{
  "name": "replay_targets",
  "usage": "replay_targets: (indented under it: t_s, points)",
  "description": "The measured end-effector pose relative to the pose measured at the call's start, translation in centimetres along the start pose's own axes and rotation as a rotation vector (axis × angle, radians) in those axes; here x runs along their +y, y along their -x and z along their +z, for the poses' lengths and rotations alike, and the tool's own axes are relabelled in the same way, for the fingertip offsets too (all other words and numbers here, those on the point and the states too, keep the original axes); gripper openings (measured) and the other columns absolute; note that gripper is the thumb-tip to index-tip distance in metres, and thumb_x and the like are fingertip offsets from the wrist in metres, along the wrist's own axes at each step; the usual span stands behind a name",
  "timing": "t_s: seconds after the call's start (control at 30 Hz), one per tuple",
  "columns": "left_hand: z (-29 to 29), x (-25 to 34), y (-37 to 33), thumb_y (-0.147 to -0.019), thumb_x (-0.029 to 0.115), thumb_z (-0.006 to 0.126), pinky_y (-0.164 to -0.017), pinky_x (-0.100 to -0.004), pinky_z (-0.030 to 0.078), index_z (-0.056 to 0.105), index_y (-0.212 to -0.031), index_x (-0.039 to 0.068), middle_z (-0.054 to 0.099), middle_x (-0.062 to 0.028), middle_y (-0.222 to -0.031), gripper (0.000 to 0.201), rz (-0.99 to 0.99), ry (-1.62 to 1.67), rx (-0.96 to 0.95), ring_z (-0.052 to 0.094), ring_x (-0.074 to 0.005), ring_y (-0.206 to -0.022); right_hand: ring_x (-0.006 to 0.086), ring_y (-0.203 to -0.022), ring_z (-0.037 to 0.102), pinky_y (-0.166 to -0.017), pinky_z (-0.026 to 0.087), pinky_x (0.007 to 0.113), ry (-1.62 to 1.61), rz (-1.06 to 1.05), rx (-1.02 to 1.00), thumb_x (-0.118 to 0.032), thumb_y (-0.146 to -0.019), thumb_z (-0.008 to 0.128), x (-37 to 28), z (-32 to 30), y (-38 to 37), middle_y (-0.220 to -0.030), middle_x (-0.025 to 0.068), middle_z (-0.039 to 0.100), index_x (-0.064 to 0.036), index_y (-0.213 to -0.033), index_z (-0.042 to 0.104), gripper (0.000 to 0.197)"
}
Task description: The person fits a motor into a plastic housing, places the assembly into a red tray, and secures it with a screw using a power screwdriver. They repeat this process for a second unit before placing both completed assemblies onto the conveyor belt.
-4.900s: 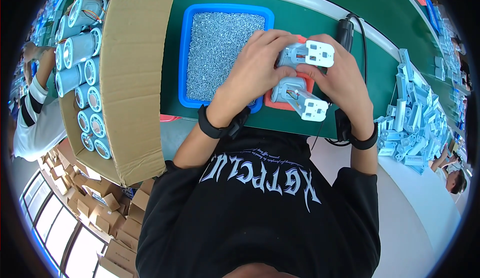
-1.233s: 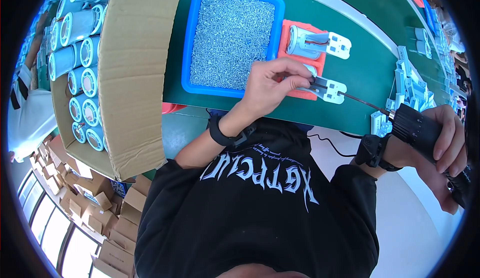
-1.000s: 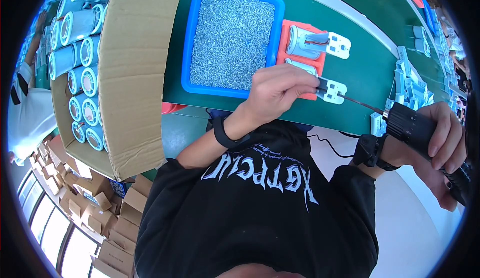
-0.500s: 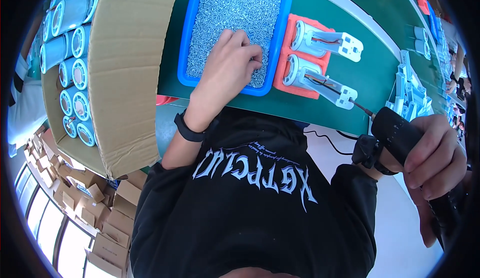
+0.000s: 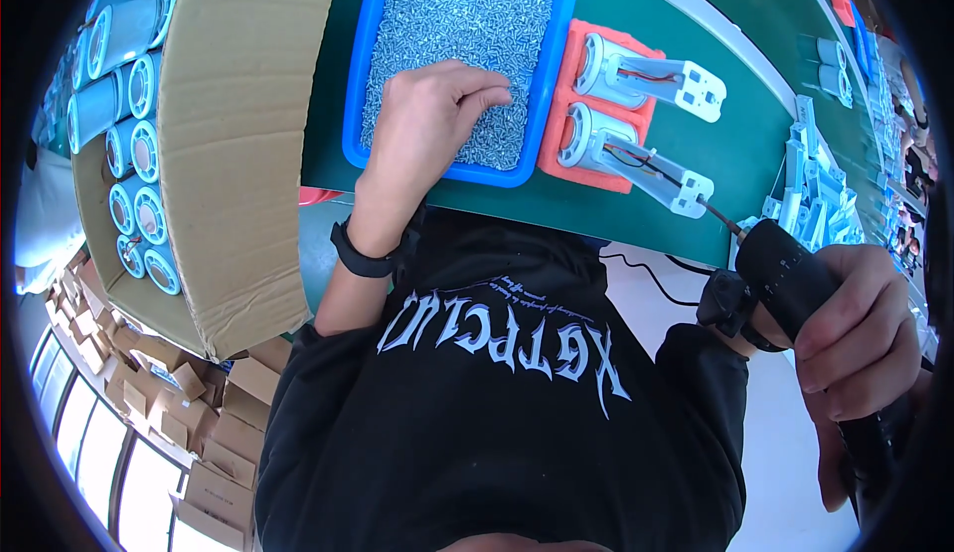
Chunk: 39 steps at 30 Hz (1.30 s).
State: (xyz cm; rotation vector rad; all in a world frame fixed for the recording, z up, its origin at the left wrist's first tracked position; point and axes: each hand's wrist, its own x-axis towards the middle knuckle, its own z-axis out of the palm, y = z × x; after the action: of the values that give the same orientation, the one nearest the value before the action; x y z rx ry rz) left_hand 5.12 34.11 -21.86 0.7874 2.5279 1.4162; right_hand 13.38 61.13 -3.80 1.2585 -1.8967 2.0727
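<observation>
My left hand (image 5: 422, 120) is over a blue tray (image 5: 352, 105) of small silvery screws (image 5: 467, 20). Its thumb and forefinger are pinched together; whatever lies between the tips is too small to make out. My right hand (image 5: 860, 338) is wrapped round a black electric screwdriver (image 5: 785, 269). The thin bit reaches the white end plate of the nearer light-blue cylindrical part (image 5: 646, 162), where it seems to touch. A second such part (image 5: 656, 77), with reddish wires, lies beyond it. Both rest in an orange-red holder (image 5: 601, 179).
At the left stands an open cardboard box (image 5: 238, 155) packed with light-blue cylinders (image 5: 121, 145). Light-blue plastic pieces (image 5: 820, 194) are heaped at the right of the green table (image 5: 740, 159). A black cable (image 5: 646, 279) hangs near the table's front edge. More cardboard boxes (image 5: 214, 482) stand lower left.
My left hand has risen from among the screws and turned slightly, its thumb and forefinger now pinched. The screwdriver has shifted very little, its bit still at the nearer part's end plate.
</observation>
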Motion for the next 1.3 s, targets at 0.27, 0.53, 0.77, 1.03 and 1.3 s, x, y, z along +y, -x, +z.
replay_targets:
  t_s: [0.27, 0.53, 0.77, 1.03, 1.3]
  points:
    - [0.2, 0.3, -0.1, -0.079, 0.005, 0.069, -0.063, -0.0323, 0.053, 0.072, -0.088, 0.005, 0.069, -0.0113, -0.08, 0.01, 0.0, 0.034, 0.055, 0.068, -0.0258, -0.07, 0.0155, -0.064, 0.067, -0.064, 0.059, 0.026, -0.004, -0.028, -0.023, -0.017, -0.075, 0.079, 0.1, -0.5, 0.4, -0.077, 0.0057, 0.064, -0.004, -0.078, 0.058, 0.024]
    - [0.0, 0.1, 0.0, -0.078, 0.004, 0.069, -0.062, -0.0315, 0.054, 0.072, -0.087, 0.005, 0.07, -0.0114, -0.081, 0.009, -0.033, 0.046, -0.009, 0.068, -0.0257, -0.07, 0.0156, -0.065, 0.067, -0.063, 0.06, 0.026, -0.004, -0.043, 0.01, -0.006, -0.074, 0.076, 0.8, -0.1, 0.1, -0.078, 0.0065, 0.064, -0.0039, -0.081, 0.057, 0.02]
    - [0.3, 0.1, -0.2, -0.077, 0.002, 0.068, -0.061, -0.0317, 0.053, 0.072, -0.088, 0.005, 0.07, -0.0118, -0.081, 0.012, 0.017, 0.07, 0.004, 0.068, -0.0262, -0.069, 0.015, -0.063, 0.066, -0.063, 0.059, 0.025, 0.018, -0.068, -0.005, 0.001, -0.073, 0.074, 1.5, -0.5, 0.1, -0.076, 0.0076, 0.065, -0.0031, -0.08, 0.057, 0.019]
    - [3.3, 2.7, -0.7, -0.07, 0.001, 0.072, -0.061, -0.0311, 0.052, 0.072, -0.088, 0.005, 0.068, -0.0086, -0.078, 0.019, 0.188, 0.187, 0.03, 0.066, -0.0247, -0.071, 0.0148, -0.069, 0.068, -0.064, 0.058, 0.024, -0.003, -0.097, -0.084, -0.024, -0.079, 0.078, 1.9, -1.4, 0.9, -0.083, 0.0037, 0.064, -0.0085, -0.08, 0.056, 0.026]
    - [6.7, 3.5, 0.3, -0.064, 0.001, 0.076, -0.063, -0.0317, 0.049, 0.069, -0.082, 0.006, 0.066, -0.0042, -0.075, 0.02, 0.24, 0.446, 0.14, 0.061, -0.0212, -0.071, 0.0153, -0.062, 0.066, -0.065, 0.059, 0.024, -0.041, -0.019, -0.052, 0.001, -0.07, 0.075, 1.7, -1.8, 0.5, -0.078, 0.009, 0.065, -0.0021, -0.082, 0.058, 0.02]
